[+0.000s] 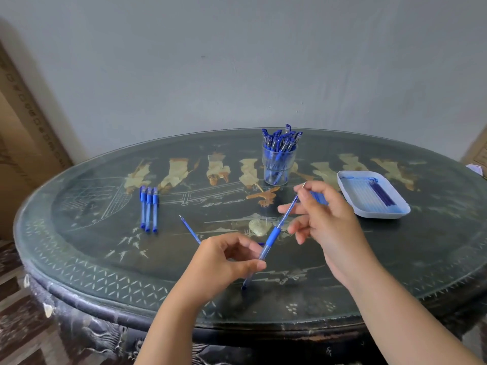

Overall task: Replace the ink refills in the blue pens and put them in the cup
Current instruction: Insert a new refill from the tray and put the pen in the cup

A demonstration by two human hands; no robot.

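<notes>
Both hands are holding one blue pen (272, 237) above a dark oval table (105, 262).
The left hand (224, 259) is pinching the pen's lower barrel, and the right hand (324, 214) is pinching the refill (291, 206) sticking out of its top (something blue in that palm is blurred). Beyond the grip the cup (279, 167) is standing full of pens, with a tray (374, 197) lying to the right. To the left, three pens (149, 209) and a loose refill (189, 229) are lying on the glossy inlaid top, and a grey wall (237, 61) is rising behind.
</notes>
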